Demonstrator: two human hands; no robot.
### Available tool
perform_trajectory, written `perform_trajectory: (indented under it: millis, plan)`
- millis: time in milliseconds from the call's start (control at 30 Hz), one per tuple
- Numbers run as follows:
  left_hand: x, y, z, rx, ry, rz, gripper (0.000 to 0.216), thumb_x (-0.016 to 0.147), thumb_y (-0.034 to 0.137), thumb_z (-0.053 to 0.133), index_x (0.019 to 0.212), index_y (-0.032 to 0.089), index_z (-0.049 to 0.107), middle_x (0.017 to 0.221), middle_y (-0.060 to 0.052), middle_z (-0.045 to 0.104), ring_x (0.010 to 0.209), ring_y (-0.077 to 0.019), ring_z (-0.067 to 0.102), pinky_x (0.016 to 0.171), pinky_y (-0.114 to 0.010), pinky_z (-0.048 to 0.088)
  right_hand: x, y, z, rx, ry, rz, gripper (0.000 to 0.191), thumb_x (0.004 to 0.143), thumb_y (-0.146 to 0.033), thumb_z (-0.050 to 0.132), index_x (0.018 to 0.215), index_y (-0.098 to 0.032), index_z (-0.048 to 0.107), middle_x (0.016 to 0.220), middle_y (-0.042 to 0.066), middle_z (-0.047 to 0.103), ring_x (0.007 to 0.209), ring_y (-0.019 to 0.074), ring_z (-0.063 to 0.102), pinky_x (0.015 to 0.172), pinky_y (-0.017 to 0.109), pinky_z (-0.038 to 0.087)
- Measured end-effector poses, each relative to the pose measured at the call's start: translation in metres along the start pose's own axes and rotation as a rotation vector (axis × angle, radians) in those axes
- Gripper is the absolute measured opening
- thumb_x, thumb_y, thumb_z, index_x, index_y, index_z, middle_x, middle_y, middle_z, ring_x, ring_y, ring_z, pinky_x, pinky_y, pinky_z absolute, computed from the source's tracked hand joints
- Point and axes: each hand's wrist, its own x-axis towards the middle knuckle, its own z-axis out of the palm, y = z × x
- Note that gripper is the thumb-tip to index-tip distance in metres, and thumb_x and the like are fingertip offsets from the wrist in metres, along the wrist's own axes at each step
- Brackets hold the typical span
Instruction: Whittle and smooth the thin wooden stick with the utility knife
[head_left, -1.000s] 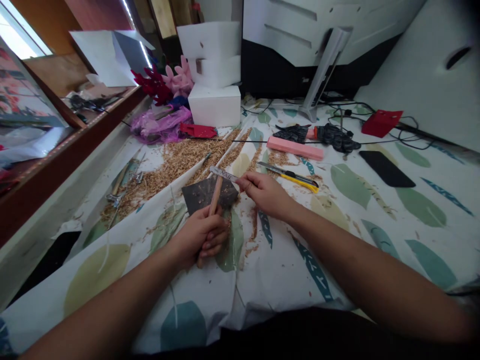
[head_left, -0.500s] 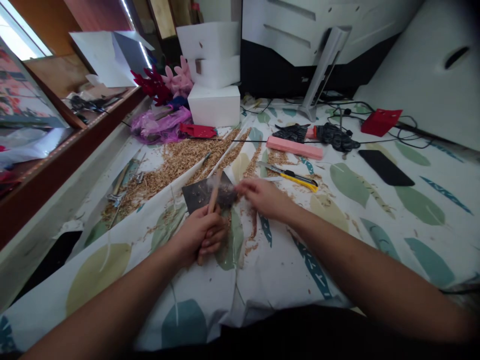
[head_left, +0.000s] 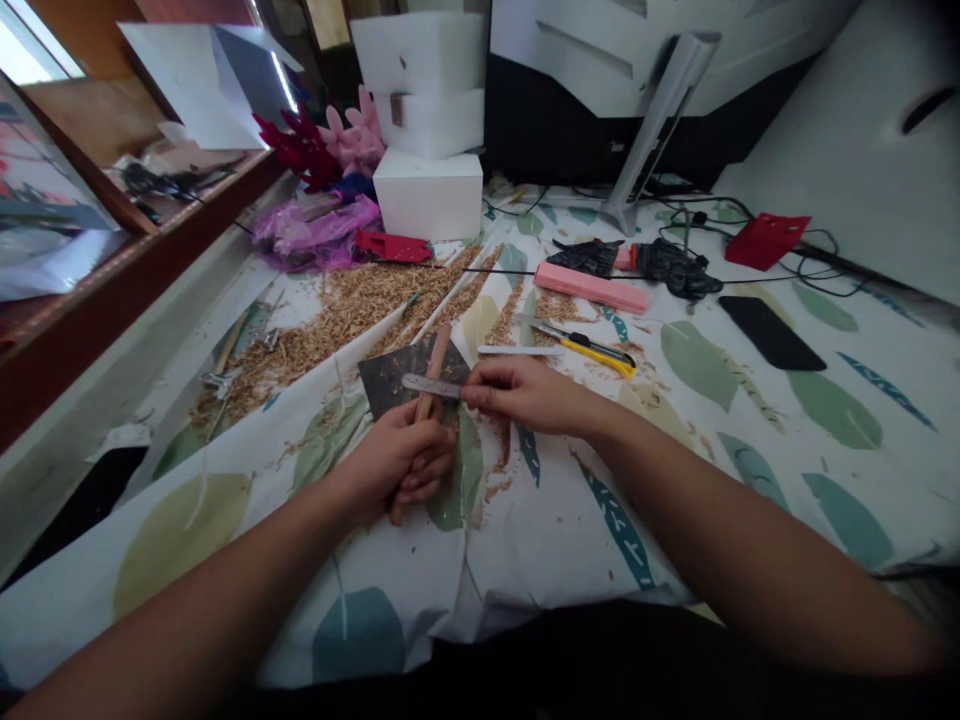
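Observation:
My left hand (head_left: 416,460) is wrapped round a wooden stick (head_left: 437,358), which points up and away at a slant. In my right hand (head_left: 510,390), thumb and fingers pinch a nail file (head_left: 431,385), a flat grey strip with a rounded end. The file lies across the stick just above my left fingers and appears to touch it. Beneath both is a dark square sheet (head_left: 382,378) on the leaf-patterned cloth (head_left: 555,540), dotted with bits of wood.
Wood shavings (head_left: 345,310) are heaped behind. A yellow utility knife (head_left: 600,352), a white strip (head_left: 519,350) and a pink block (head_left: 592,288) lie beyond my right hand. A black phone (head_left: 772,332) is farther right. White boxes (head_left: 427,200) and a monitor stand (head_left: 652,140) stand at the back.
The file, blurred before, now shows clearly across the stick. My right hand has shifted slightly, while my left hand keeps its grip. The whole view has moved a little.

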Motion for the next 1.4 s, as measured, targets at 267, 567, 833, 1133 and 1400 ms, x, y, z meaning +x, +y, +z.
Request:
perform_trajectory:
  millis: [267,567,833,1133,1400]
  plan:
    - [0.001,0.001,-0.001,0.006,-0.011,-0.002,0.028,0.081,0.010,0.060,0.067,0.022,0.039,0.041,0.011,0.037,0.028,-0.0052,0.024,0.023,-0.012,0.026,0.001,0.001,0.002,0.013,0.072,-0.025,0.048,0.089,-0.065,0.054,0.078,-0.018,0.059,0.061,-0.004,0.044,0.061,0.0121,0.040,0.057,0.026,0.030]
    - [0.001,0.003,0.002,0.024,0.025,-0.014,0.031,0.078,0.009,0.062,0.063,0.023,0.038,0.041,0.010,0.035,0.027,-0.0050,0.025,0.022,-0.012,0.025,0.001,-0.006,0.004,0.016,0.095,-0.001,0.050,0.088,-0.068,0.054,0.075,-0.020,0.055,0.059,-0.003,0.044,0.062,0.0128,0.042,0.056,0.026,0.030]
    - [0.002,0.004,0.002,0.034,0.043,-0.023,0.032,0.077,0.008,0.062,0.065,0.023,0.038,0.041,0.010,0.036,0.027,-0.0052,0.026,0.023,-0.012,0.025,-0.001,-0.005,0.006,-0.036,0.102,-0.023,0.046,0.090,-0.061,0.056,0.073,-0.019,0.055,0.063,-0.002,0.046,0.066,0.0133,0.042,0.059,0.026,0.030]
    - [0.003,0.002,0.000,0.033,0.030,-0.011,0.031,0.079,0.010,0.063,0.067,0.024,0.037,0.042,0.011,0.036,0.028,-0.0053,0.025,0.023,-0.012,0.025,-0.001,0.000,0.009,-0.036,0.153,-0.020,0.044,0.092,-0.059,0.056,0.073,-0.019,0.054,0.063,-0.002,0.044,0.068,0.0138,0.042,0.060,0.026,0.030]
    - [0.004,0.002,0.000,0.027,0.042,-0.015,0.031,0.078,0.008,0.061,0.064,0.023,0.038,0.041,0.010,0.034,0.027,-0.0050,0.025,0.023,-0.011,0.024,-0.001,0.002,0.007,-0.006,0.130,-0.030,0.046,0.092,-0.059,0.056,0.071,-0.018,0.053,0.063,-0.003,0.042,0.068,0.0124,0.042,0.060,0.025,0.030]
